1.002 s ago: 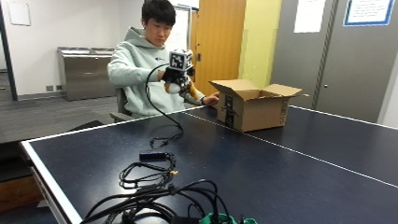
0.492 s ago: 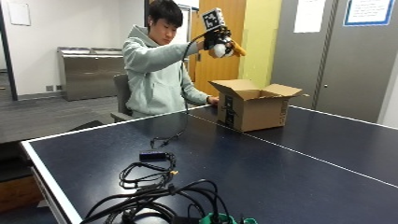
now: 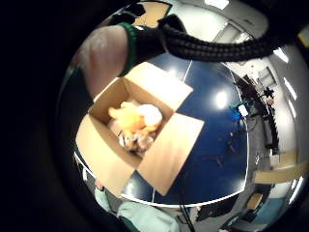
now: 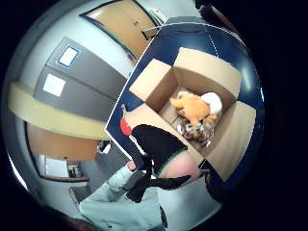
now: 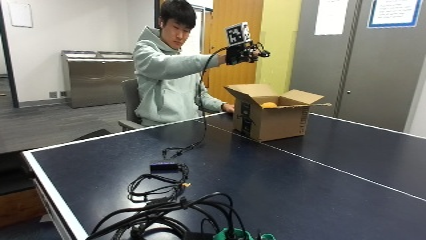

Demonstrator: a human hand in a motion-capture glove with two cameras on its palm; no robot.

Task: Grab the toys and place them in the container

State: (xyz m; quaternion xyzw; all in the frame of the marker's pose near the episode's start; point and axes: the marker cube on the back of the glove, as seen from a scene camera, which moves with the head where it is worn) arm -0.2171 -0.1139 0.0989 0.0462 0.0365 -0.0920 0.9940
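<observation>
An open cardboard box (image 5: 273, 124) stands on the dark blue table (image 5: 313, 180) in front of the seated person. An orange and white plush toy (image 5: 268, 105) shows just over its rim. The palm views look straight down into the box (image 3: 104, 159) (image 4: 149, 82): the orange toy (image 3: 128, 118) (image 4: 195, 108) lies on top of a striped toy (image 3: 137, 141) (image 4: 198, 133). My gloved right hand (image 5: 243, 54) hovers above the box, holding nothing. One finger (image 3: 104, 53) (image 4: 161, 147) stretches out over a flap. The bare left hand (image 5: 228, 107) rests beside the box.
A tangle of black cables (image 5: 166, 200) lies on the near left part of the table, and one cable runs up to the glove. A green object (image 5: 243, 235) sits at the front edge. A white line (image 5: 319, 165) crosses the table past the box.
The right hand rose from chest height, carrying the orange toy, and moved over the box. The toy now lies in the box and the hand holds nothing.
</observation>
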